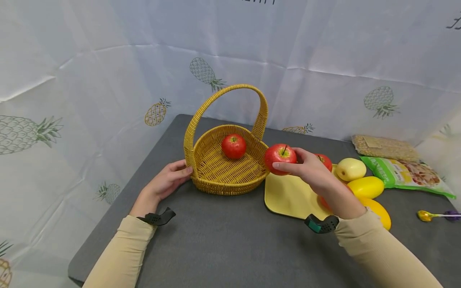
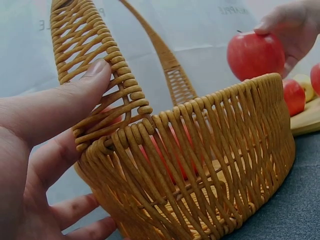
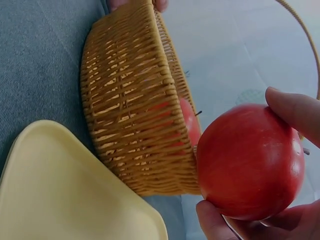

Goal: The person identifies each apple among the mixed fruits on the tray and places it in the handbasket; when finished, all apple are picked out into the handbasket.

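A yellow wicker basket with a tall arched handle stands on the table, one red apple lying inside it. My left hand holds the basket at its left side. In the left wrist view, the thumb lies over the foot of the handle and the other fingers reach behind the wickerwork. A second red apple is in my right hand, gripped between thumb and fingers. This apple is at the basket's right rim, above the left part of a pale yellow tray.
On the tray's right side, partly behind my right forearm, are another red apple, a pale round fruit and yellow fruits. Farther right lie a green food bag, a clear bag of grains and a gold spoon.
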{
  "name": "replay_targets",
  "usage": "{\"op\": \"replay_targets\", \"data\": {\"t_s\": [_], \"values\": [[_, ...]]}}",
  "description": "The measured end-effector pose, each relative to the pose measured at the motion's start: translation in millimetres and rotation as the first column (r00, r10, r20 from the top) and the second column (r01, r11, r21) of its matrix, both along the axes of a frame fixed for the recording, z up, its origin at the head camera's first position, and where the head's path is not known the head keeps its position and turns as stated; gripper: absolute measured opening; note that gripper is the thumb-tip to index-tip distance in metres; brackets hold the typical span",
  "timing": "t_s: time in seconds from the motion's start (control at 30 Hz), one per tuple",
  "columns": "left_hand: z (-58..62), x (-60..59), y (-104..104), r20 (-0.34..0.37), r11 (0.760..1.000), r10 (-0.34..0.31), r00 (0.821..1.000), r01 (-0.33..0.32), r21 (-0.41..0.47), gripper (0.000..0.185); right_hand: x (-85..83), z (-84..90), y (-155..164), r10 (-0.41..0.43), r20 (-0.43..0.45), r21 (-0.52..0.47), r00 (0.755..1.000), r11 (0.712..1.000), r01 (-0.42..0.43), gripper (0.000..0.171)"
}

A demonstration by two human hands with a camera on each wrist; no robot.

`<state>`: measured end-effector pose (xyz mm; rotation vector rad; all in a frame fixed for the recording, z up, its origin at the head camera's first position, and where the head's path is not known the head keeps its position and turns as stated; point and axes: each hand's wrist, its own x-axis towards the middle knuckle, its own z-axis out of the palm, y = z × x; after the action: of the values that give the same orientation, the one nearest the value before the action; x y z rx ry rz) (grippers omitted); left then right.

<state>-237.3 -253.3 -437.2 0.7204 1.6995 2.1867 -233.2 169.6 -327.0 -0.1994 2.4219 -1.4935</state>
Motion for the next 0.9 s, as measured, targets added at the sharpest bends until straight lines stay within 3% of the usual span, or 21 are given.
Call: {"op": "replay_targets", "data": {"t_s": [0.9], "values": [[-1.0, 0.4, 1, 0.016, 1.000, 0.018, 1.000, -0.018, -0.007, 0.027, 3.7, -2.3, -25, -0.007, -0.011, -0.012, 1.000, 1.000, 0.007, 0.079]]}}
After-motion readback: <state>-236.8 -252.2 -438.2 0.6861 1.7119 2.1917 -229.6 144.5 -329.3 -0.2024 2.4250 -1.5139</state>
